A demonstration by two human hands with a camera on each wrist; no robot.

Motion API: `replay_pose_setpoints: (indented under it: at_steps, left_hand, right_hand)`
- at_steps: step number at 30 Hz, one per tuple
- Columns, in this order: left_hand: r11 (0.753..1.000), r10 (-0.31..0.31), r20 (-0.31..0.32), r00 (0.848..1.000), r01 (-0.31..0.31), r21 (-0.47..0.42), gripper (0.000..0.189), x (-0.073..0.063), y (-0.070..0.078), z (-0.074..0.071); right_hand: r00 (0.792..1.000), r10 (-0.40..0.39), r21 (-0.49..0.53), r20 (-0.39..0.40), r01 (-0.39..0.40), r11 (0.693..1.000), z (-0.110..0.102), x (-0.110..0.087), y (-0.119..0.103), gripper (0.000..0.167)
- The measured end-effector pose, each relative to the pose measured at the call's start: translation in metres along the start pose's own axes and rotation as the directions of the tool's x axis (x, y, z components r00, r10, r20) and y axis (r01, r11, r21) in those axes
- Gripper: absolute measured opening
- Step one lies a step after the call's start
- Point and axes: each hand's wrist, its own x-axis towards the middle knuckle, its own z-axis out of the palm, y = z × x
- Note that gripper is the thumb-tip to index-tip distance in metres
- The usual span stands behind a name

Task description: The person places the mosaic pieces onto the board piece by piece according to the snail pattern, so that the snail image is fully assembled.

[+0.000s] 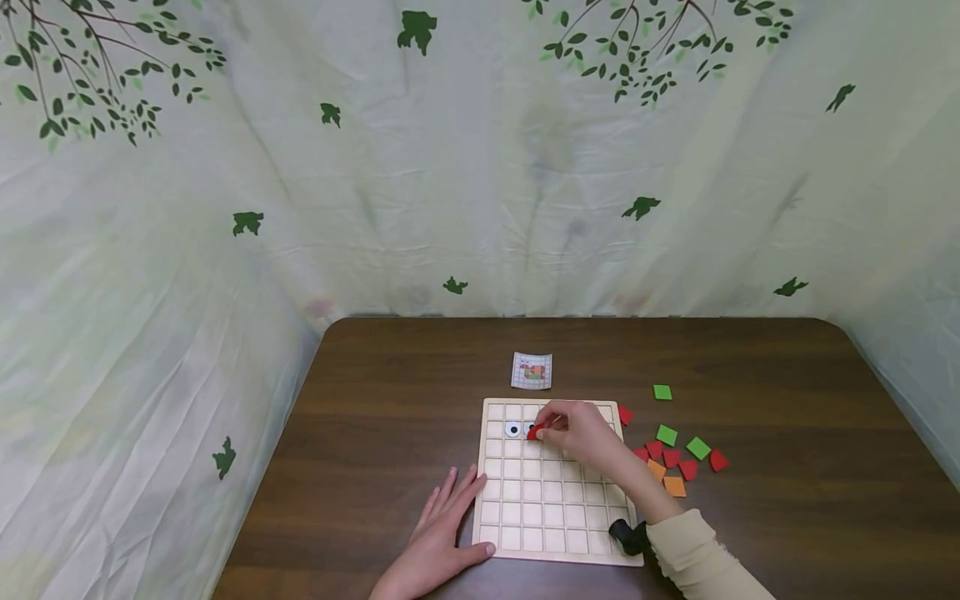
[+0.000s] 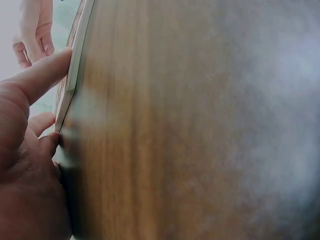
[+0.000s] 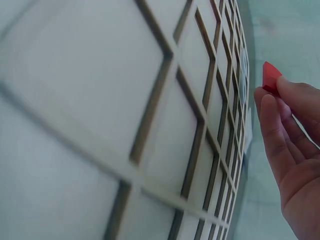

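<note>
A pale wooden grid board (image 1: 532, 512) lies on the table. My right hand (image 1: 581, 435) is over its upper rows and pinches a small red tile (image 1: 533, 432) between thumb and fingertips; the right wrist view shows the same red tile (image 3: 271, 76) apart from the grid. Two eye tiles sit in the second row: one eye tile (image 1: 513, 429) is in plain sight, the other is partly hidden behind the red tile. With fingers extended, my left hand (image 1: 438, 533) touches the board's left edge, its thumb at the lower left corner.
Right of the board are several red tiles (image 1: 687, 470), green tiles (image 1: 698, 448) and orange tiles (image 1: 674, 487). A picture card (image 1: 532, 372) with a coloured grid pattern lies behind the board. A leaf-printed curtain (image 1: 480, 167) hangs behind the brown table (image 1: 397, 392).
</note>
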Motion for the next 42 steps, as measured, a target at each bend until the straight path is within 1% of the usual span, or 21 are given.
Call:
replay_pose_setpoints:
  at_steps: [3, 8, 11, 13, 16, 20, 24, 31, 34, 42]
  left_hand:
    - [1.000, -0.005, 0.008, 1.000, 0.005, 0.001, 0.084, 0.000, 0.000, -0.001]
    - [1.000, -0.003, 0.008, 1.000, 0.003, -0.003, 0.084, 0.000, -0.001, -0.001]
    - [1.000, -0.003, 0.009, 1.000, 0.003, -0.008, 0.084, 0.000, -0.001, -0.001]
    - [1.000, -0.003, 0.011, 1.000, 0.003, -0.010, 0.084, -0.001, -0.001, -0.001]
    - [1.000, 0.002, 0.011, 1.000, -0.002, -0.013, 0.084, -0.001, -0.002, 0.000]
    - [1.000, 0.003, 0.011, 1.000, -0.002, -0.015, 0.084, -0.001, -0.003, 0.000]
    - [1.000, -0.001, 0.010, 1.000, 0.001, -0.017, 0.084, -0.001, -0.003, 0.000]
    - [1.000, 0.023, -0.012, 1.000, -0.023, -0.008, 0.084, -0.001, -0.002, 0.001]
    - [1.000, 0.031, -0.022, 0.999, -0.031, -0.001, 0.084, -0.001, -0.001, 0.001]
    - [1.000, 0.024, -0.025, 0.999, -0.024, 0.014, 0.084, -0.001, -0.001, 0.003]
  right_hand:
    - [1.000, -0.013, -0.005, 0.020, 0.013, 1.000, 0.007, 0.001, -0.005, 0.012]
    - [0.996, -0.066, 0.003, 0.052, 0.066, 0.998, 0.015, 0.003, -0.010, 0.008]
    - [0.994, -0.080, -0.014, 0.074, 0.082, 0.997, 0.021, 0.003, -0.012, 0.007]
    - [0.993, -0.084, -0.043, 0.084, 0.088, 0.995, 0.026, 0.004, -0.012, 0.007]
    - [0.994, -0.088, -0.091, 0.072, 0.095, 0.991, 0.033, 0.003, -0.012, 0.008]
    - [0.995, -0.092, -0.134, 0.035, 0.096, 0.986, 0.038, 0.003, -0.013, 0.009]
    - [0.995, -0.095, -0.170, 0.009, 0.096, 0.981, 0.041, 0.004, -0.015, 0.009]
    - [0.991, -0.130, -0.221, -0.023, 0.122, 0.968, 0.041, 0.003, -0.014, 0.006]
    - [0.992, -0.123, -0.213, -0.017, 0.116, 0.970, 0.040, 0.003, -0.015, 0.006]
    - [1.000, -0.022, -0.158, 0.020, 0.025, 0.987, 0.029, -0.004, -0.014, 0.015]
